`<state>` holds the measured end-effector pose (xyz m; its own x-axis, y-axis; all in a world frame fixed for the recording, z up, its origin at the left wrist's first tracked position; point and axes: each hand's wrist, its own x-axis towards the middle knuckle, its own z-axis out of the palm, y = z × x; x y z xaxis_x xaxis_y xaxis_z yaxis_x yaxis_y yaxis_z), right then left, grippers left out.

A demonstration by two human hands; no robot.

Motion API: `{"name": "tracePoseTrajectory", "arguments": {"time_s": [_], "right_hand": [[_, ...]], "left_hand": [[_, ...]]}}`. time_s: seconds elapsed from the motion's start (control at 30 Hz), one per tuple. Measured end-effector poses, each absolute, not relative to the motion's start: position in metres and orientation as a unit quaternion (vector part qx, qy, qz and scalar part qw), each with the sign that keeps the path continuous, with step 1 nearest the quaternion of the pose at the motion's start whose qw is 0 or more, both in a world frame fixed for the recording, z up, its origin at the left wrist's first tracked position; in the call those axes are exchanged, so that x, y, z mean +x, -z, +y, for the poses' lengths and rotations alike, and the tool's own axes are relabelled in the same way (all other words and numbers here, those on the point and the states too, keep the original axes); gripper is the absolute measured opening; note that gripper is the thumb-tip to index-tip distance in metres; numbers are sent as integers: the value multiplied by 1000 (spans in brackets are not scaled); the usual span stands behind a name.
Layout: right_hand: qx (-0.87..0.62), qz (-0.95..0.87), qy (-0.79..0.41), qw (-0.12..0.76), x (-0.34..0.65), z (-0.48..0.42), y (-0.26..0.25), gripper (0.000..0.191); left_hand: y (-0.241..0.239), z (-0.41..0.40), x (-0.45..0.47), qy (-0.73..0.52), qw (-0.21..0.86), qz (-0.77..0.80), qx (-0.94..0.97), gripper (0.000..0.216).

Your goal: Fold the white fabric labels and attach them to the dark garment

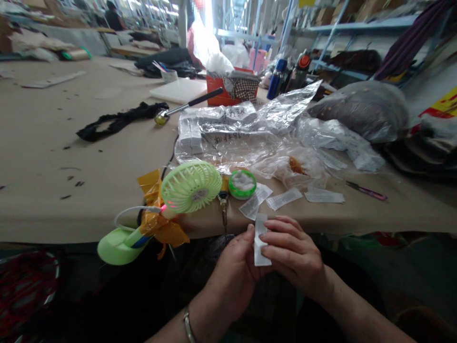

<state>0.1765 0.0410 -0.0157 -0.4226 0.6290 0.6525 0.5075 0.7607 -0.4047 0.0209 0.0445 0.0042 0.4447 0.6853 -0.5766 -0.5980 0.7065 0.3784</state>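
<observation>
Both hands meet just below the table's front edge, pinching one small white label point(260, 244) held upright between them. My left hand point(233, 269) grips it from the left with thumb and fingers closed; a bracelet sits on that wrist. My right hand point(294, 255) closes on it from the right, fingers curled over its upper part. Several more white labels point(283, 198) lie loose on the table just above the hands.
A green handheld fan point(191, 186) taped with yellow tape stands at the table edge, a green round tin point(242, 184) beside it. Clear plastic bags point(250, 136) with label stacks, a hammer point(185, 107), black fabric point(119, 120), small snips point(366, 191) and an orange box point(228, 90) lie farther back.
</observation>
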Motion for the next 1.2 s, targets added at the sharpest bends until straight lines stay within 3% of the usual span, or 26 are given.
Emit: {"name": "tracePoseTrajectory", "arguments": {"time_s": [0.2,0.33,0.43,0.6,0.8,0.93,1.1,1.2], "right_hand": [[-365,-842,-69,390,190,40,9,18],[-523,-808,11,270,204,57,13,45],[-541,-811,48,218,209,60,19,38],[-509,-801,44,312,216,56,31,20],[-432,-788,-72,433,217,45,27,15],[-350,-838,-91,409,202,25,19,11],[-348,-855,-106,371,195,13,20,11],[-341,-857,-117,368,196,12,18,13]], "left_hand": [[-6,51,36,-364,836,403,75,21],[-4,48,35,-308,816,472,132,20],[-3,46,35,-292,798,506,146,20],[-9,48,37,-277,797,522,124,17],[-12,54,41,-269,825,488,95,15],[-10,56,44,-313,842,435,65,11],[-10,53,45,-296,859,415,43,21],[-6,51,46,-301,864,398,68,14]]}}
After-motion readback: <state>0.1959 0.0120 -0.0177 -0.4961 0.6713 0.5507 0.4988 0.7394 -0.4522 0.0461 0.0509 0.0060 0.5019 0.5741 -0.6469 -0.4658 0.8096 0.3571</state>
